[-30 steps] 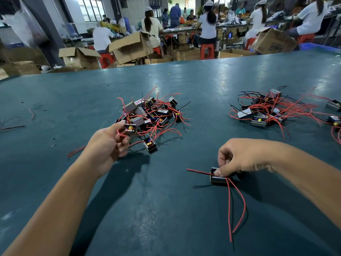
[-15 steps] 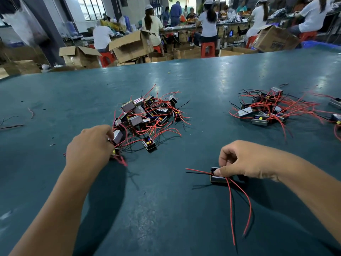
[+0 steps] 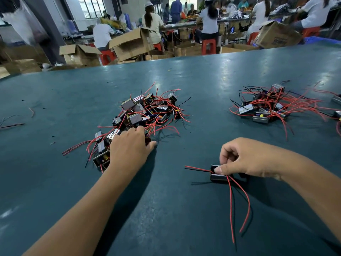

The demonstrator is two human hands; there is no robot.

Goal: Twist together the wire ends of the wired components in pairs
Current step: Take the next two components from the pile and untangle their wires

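Beyond the teal table (image 3: 203, 74) we see open cardboard boxes (image 3: 132, 43), contents hidden. Our left hand (image 3: 129, 146) lies spread, fingers loose, on the near edge of the central pile of wired components (image 3: 145, 111). To that pile's right, our right hand (image 3: 243, 157) pinches a single component (image 3: 217, 176) resting on the table, red wires (image 3: 238, 204) trailing toward us. A second pile (image 3: 267, 106) sits farther right of the central pile; bare tabletop separates them.

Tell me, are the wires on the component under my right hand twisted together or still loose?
Loose: the component's red wires trail separately toward you, ends apart.
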